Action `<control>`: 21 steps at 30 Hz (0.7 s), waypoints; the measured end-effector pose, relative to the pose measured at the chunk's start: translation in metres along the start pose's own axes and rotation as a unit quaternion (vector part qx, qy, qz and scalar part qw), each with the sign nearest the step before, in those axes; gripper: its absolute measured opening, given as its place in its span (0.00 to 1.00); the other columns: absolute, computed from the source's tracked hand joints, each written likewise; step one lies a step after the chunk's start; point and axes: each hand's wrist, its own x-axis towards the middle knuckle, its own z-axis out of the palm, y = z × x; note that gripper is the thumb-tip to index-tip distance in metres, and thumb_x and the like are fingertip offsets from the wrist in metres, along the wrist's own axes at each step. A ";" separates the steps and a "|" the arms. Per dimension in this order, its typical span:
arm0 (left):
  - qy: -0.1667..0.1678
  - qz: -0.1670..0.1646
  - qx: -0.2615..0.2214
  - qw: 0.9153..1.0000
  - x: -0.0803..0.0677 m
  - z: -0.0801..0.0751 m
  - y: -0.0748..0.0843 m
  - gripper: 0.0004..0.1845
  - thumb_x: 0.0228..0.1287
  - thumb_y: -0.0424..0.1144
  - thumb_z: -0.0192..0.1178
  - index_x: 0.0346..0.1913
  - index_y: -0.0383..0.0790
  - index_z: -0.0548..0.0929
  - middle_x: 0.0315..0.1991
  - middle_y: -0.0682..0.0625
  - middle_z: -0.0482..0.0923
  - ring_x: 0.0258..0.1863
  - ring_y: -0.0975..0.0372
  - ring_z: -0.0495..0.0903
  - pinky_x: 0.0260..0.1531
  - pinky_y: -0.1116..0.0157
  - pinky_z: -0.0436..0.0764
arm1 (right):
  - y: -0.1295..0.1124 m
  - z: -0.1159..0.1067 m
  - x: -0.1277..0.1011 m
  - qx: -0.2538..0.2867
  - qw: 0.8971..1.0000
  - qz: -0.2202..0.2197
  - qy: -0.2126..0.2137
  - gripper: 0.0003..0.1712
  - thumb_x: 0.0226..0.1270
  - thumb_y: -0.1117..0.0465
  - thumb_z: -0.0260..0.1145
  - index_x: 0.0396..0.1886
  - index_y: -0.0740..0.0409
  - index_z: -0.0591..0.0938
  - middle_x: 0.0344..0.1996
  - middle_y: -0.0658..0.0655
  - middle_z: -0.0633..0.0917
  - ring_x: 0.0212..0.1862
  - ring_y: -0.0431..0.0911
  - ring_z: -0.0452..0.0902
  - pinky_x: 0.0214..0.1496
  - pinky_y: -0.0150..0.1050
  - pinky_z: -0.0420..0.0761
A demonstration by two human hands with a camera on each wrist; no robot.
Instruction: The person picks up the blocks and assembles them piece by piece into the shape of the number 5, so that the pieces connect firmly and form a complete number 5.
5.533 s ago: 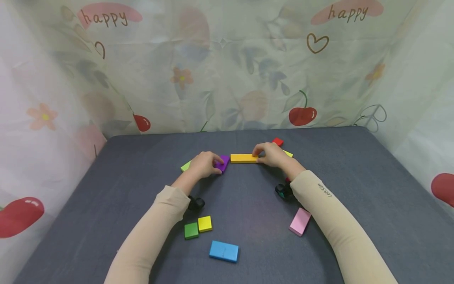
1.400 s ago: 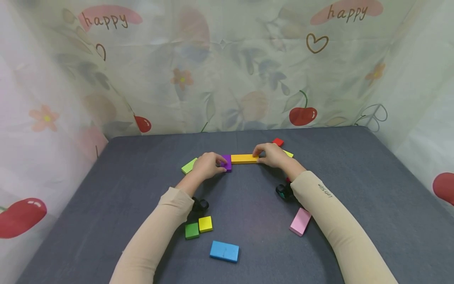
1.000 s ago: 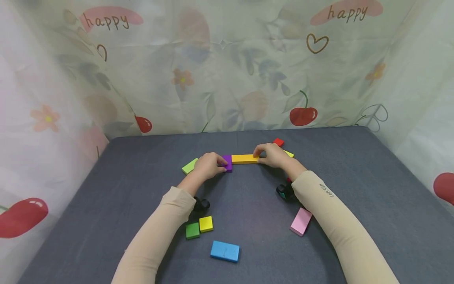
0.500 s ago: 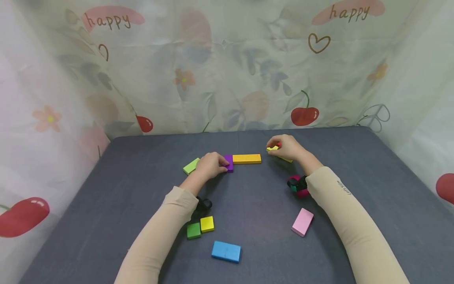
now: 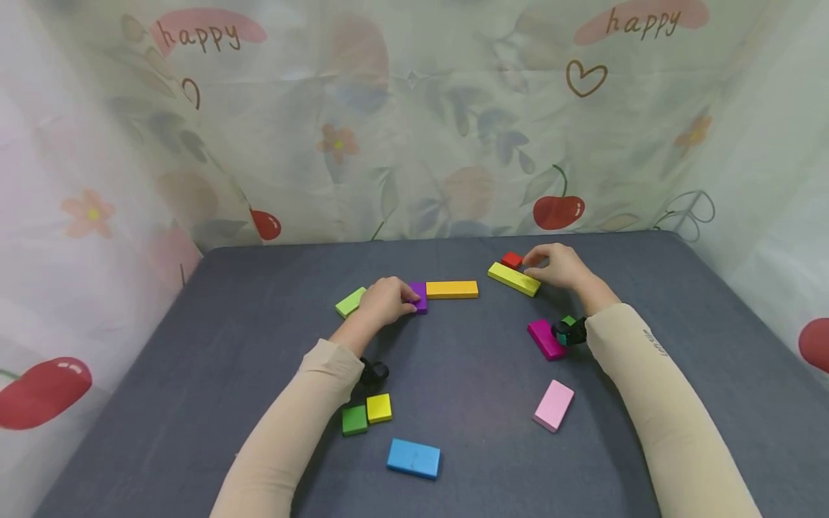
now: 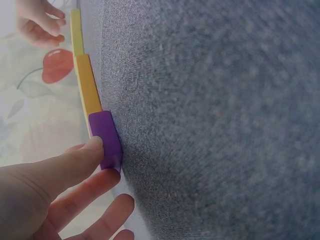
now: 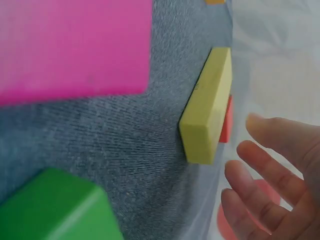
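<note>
The purple block [image 5: 421, 296] is pinched between the thumb and fingers of the left hand [image 5: 382, 302]. The orange bar [image 5: 452, 290] lies on the bench [image 5: 479, 388] just past those fingertips and seems to be touched by the purple block's side. By the right hand [image 5: 562, 269] nothing is gripped: its fingers are parted and gently bent, with the long yellow bar [image 5: 514, 279] just beside the fingertips and the red block [image 5: 512, 260] close behind that bar. For the purple block, light, even pressure would serve best, so that the orange bar is not nudged askew. The yellow bar would be best grasped across its narrow sides, near the middle, with the red block left undisturbed.
</note>
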 end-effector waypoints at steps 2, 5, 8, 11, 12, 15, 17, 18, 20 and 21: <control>0.000 0.000 0.000 1.000 0.000 0.000 0.000 0.14 0.59 0.40 0.64 0.49 0.51 0.84 0.50 0.53 0.83 0.54 0.56 0.78 0.49 0.58 0.78 | 0.003 0.001 0.003 0.004 1.000 0.008 0.002 0.16 0.65 0.61 0.60 0.51 0.63 0.78 0.50 0.66 0.79 0.54 0.58 0.71 0.54 0.54 0.74; 0.000 0.001 0.002 1.000 0.001 0.001 -0.001 0.14 0.59 0.41 0.64 0.49 0.52 0.84 0.50 0.53 0.83 0.54 0.56 0.78 0.49 0.58 0.78 | 0.004 0.003 0.008 0.006 1.000 0.019 0.010 0.17 0.66 0.59 0.60 0.50 0.63 0.78 0.51 0.67 0.78 0.54 0.58 0.70 0.54 0.54 0.73; -0.003 0.001 0.002 1.000 0.001 0.001 -0.001 0.14 0.59 0.41 0.63 0.49 0.52 0.84 0.50 0.53 0.83 0.54 0.56 0.78 0.49 0.58 0.78 | 0.002 0.004 0.012 0.008 0.999 0.033 0.017 0.17 0.66 0.59 0.59 0.51 0.63 0.78 0.51 0.67 0.77 0.54 0.58 0.70 0.54 0.54 0.73; -0.004 0.002 0.003 1.000 0.000 0.001 0.000 0.14 0.59 0.41 0.63 0.49 0.52 0.84 0.50 0.53 0.83 0.54 0.56 0.78 0.49 0.58 0.78 | -0.002 0.005 0.015 0.009 0.999 0.045 0.022 0.17 0.66 0.58 0.59 0.51 0.63 0.78 0.52 0.67 0.77 0.55 0.59 0.69 0.56 0.54 0.73; -0.005 0.004 0.004 1.000 0.000 0.001 0.000 0.14 0.60 0.41 0.63 0.50 0.52 0.84 0.50 0.53 0.83 0.54 0.56 0.78 0.49 0.58 0.78 | -0.002 0.005 0.016 0.010 0.998 0.049 0.023 0.17 0.66 0.58 0.59 0.51 0.63 0.78 0.52 0.67 0.77 0.55 0.59 0.70 0.56 0.54 0.72; -0.004 0.005 0.006 1.000 0.000 0.001 0.000 0.14 0.60 0.41 0.63 0.50 0.52 0.84 0.50 0.53 0.83 0.54 0.57 0.78 0.49 0.58 0.78 | -0.007 0.006 0.019 0.005 0.998 0.054 0.033 0.17 0.65 0.57 0.61 0.49 0.62 0.79 0.51 0.66 0.78 0.53 0.58 0.71 0.55 0.53 0.74; -0.003 0.005 0.007 1.000 0.000 0.001 -0.001 0.14 0.59 0.41 0.63 0.50 0.52 0.84 0.50 0.53 0.83 0.54 0.57 0.78 0.49 0.58 0.78 | -0.008 0.007 0.021 0.004 0.998 0.061 0.033 0.17 0.64 0.56 0.61 0.48 0.61 0.79 0.51 0.65 0.78 0.52 0.58 0.71 0.54 0.52 0.74; -0.003 0.005 0.007 1.000 0.000 0.000 -0.001 0.14 0.59 0.41 0.63 0.50 0.52 0.84 0.50 0.53 0.83 0.54 0.57 0.78 0.49 0.58 0.78 | -0.010 0.007 0.022 0.004 0.997 0.066 0.032 0.17 0.64 0.56 0.61 0.49 0.61 0.79 0.51 0.65 0.78 0.53 0.57 0.72 0.55 0.52 0.74; -0.004 0.004 0.008 1.000 -0.001 0.000 -0.001 0.14 0.60 0.41 0.63 0.50 0.52 0.84 0.50 0.53 0.83 0.54 0.57 0.78 0.49 0.58 0.78 | -0.011 0.009 0.024 0.003 0.997 0.074 0.031 0.17 0.65 0.56 0.61 0.49 0.60 0.79 0.52 0.65 0.79 0.53 0.57 0.72 0.55 0.52 0.74; -0.005 0.003 0.008 1.000 -0.001 0.000 -0.001 0.14 0.60 0.41 0.63 0.50 0.52 0.84 0.50 0.53 0.83 0.54 0.57 0.78 0.49 0.58 0.78 | -0.010 0.009 0.025 0.007 0.997 0.079 0.024 0.18 0.65 0.57 0.61 0.51 0.61 0.79 0.53 0.66 0.78 0.55 0.58 0.71 0.57 0.53 0.73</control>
